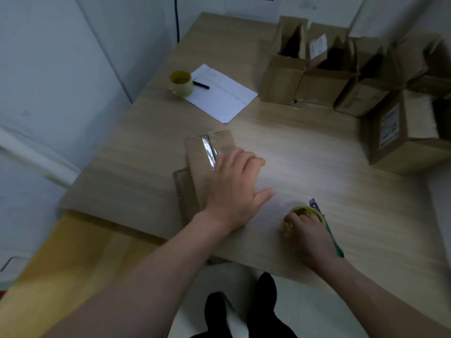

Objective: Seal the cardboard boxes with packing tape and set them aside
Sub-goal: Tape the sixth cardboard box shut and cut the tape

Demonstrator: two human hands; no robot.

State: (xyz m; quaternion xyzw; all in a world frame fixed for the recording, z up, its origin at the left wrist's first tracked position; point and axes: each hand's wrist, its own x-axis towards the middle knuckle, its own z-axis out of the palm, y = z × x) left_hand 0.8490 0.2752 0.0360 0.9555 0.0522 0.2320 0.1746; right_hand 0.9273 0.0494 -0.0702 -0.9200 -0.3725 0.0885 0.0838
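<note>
Head view: the left hand lies flat, fingers straight, on the taped cardboard box, hiding its near side. The right hand grips a tape roll, mostly covering it.

Pale wood bench across centre frame; white walls upper left; yellowish floor lower left; dim light.

A light wooden table carries a taped box, two tape rolls, a paper sheet, a pen and open cardboard boxes.
</note>
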